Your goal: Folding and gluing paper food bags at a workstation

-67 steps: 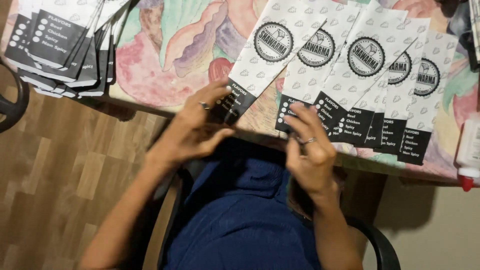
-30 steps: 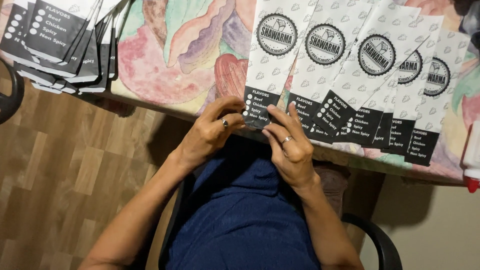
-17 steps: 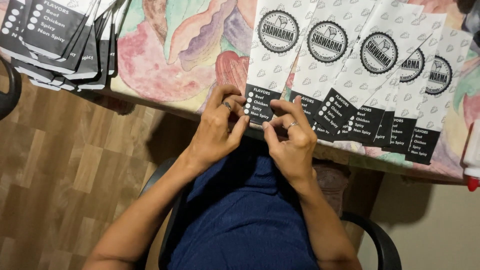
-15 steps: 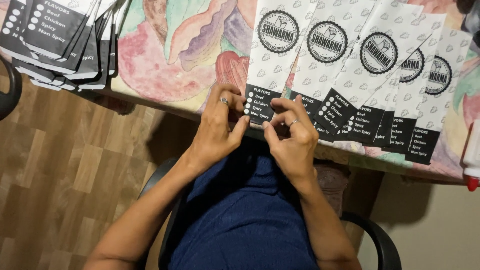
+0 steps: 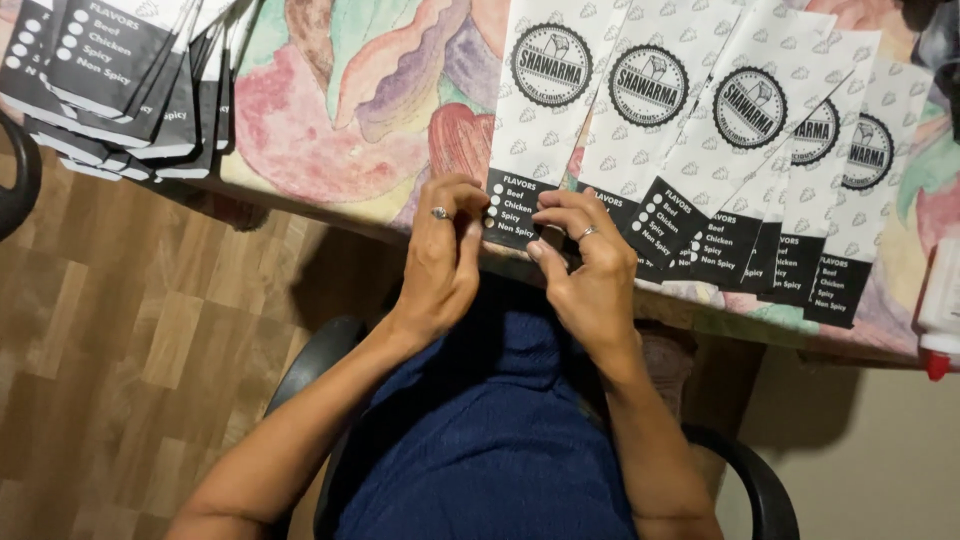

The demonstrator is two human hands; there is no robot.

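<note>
Bags (image 5: 545,110): white, grey leaf print, black round emblem, black base. Tablecloth (image 5: 330,110): multicoloured pastel swirls. Clothing (image 5: 490,440): dark blue.

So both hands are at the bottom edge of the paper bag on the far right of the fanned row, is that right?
Not quite. In the head view the left hand and right hand are at the bottom edge of the paper bag on the far left of the fanned row, not the far right.

The fanned paper bags (image 5: 650,130) at upper centre lose their tops past the upper edge, and each hides part of the next. The dark-ended stack (image 5: 120,80) at upper left is cropped too. A white bottle (image 5: 940,310) is cut by the right edge. The left hand (image 5: 440,260) and right hand (image 5: 590,275) cover the nearest bag's bottom edge.
</note>
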